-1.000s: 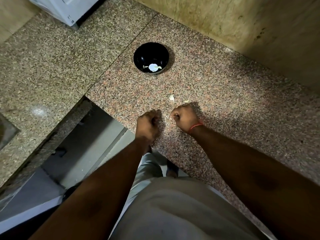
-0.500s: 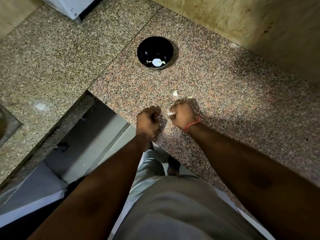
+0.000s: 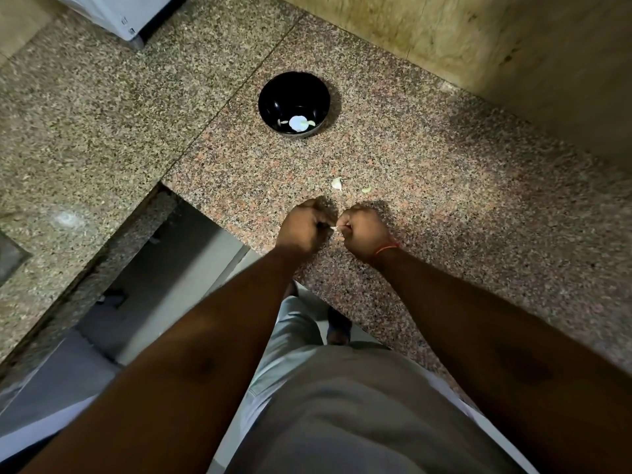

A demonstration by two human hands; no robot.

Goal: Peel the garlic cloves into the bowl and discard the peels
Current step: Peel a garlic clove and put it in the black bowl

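The right hand is curled tight, its fingertips pinching a small pale garlic clove that sticks out toward the left hand. The left hand is curled too, knuckles up, almost touching the right; whether it holds part of the clove or a peel is hard to tell, since its fingers hide the spot. Both hands hover close to the near edge of the granite counter. Just beyond them lie a white garlic piece and a smaller greenish scrap. Farther back, toward the wall edge, stands the black bowl, with pale garlic pieces at its bottom. A red thread circles the right wrist.
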